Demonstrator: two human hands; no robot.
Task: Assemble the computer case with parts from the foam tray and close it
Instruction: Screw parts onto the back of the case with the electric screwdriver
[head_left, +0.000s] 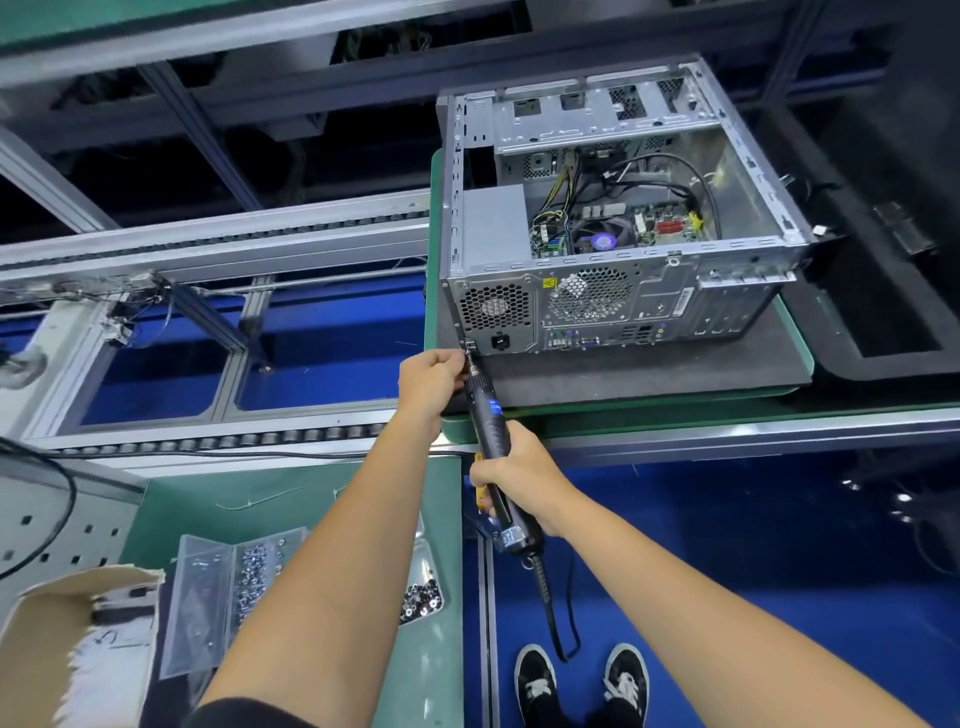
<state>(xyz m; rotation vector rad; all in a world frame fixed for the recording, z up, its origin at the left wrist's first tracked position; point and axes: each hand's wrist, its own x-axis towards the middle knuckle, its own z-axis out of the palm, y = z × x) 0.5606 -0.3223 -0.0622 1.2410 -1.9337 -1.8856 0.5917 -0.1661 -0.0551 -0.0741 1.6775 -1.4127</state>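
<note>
Driving a screw into the rear lower corner of the open computer case (613, 218).

Lying on its side on a dark foam pad (649, 371) just beyond both hands, the case presents its back panel for access, and its open side faces up. The right hand (519, 475) grips the electric screwdriver (493, 441) mid-body, angling the bit up to the corner. The left hand (434, 376) pinches at the bit tip, likely steadying the screw. Loose screws in clear bags (234, 587) lie below the left forearm, within reach.
</note>
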